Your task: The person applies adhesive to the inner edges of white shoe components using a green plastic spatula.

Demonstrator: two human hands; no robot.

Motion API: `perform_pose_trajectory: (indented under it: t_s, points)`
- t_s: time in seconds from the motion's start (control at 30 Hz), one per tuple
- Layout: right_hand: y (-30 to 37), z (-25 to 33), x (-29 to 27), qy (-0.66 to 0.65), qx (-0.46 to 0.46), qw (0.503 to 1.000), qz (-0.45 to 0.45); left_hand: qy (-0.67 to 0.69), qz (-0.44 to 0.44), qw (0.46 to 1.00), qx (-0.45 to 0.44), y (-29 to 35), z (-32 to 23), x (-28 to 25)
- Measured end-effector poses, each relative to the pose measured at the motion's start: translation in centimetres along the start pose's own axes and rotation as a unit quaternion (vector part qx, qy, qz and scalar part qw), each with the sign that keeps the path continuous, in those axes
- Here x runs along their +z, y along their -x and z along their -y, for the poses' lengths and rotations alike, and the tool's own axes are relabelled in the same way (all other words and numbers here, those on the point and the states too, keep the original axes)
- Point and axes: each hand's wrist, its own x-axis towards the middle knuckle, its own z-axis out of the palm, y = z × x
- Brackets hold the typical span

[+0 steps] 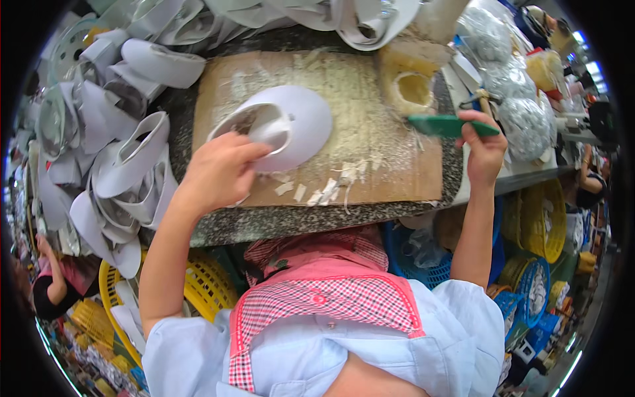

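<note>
A white visor-shaped piece [309, 122], with a rounded brim and an open band, lies on the glue-crusted cardboard sheet [221, 83]. My left hand [225, 172] is closed on the near left rim of its band, the index finger reaching across the opening. To the right, my right hand [484, 149] is raised and closed around a flat green tool [436, 124], which points left and is blurred by motion. The tool sits just below a container [397, 92] caked in dried yellowish glue, its round mouth facing me. My hands are well apart.
White pieces of similar shape [159, 63] are heaped along the left and far side of the speckled stone counter [264, 225]. Pale scraps [324, 192] litter the cardboard's near edge. Plastic-wrapped bundles [526, 126] stand at right. Yellow [211, 284] and blue baskets [532, 291] sit below.
</note>
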Motion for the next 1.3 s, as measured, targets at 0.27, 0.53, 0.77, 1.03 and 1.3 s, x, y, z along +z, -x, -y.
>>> perform_pose_trajectory:
  t_s: [0.27,0.53,0.77,1.03,1.3]
  points:
    - [-4.0,-3.3,15.3,-0.11,-0.018,0.985,0.133,-0.051,0.128,0.99,-0.021,-2.7,0.0,1.4]
    - [-5.6,-2.3,13.2,-0.125,-0.002,0.928,0.35,-0.042,0.153,0.987,-0.007,-2.5,0.0,1.1]
    - [-4.5,-4.0,11.9,-0.128,0.117,0.932,0.318,0.013,0.294,0.956,0.006,-4.6,0.9,0.2]
    - [-2.8,1.6,11.9,-0.295,-0.004,0.953,0.076,0.581,0.124,0.795,-0.12,-2.2,0.9,0.1]
    - [-0.5,3.5,14.6,-0.046,-0.192,0.973,0.117,0.825,-0.015,0.548,-0.141,-1.9,-2.4,1.9]
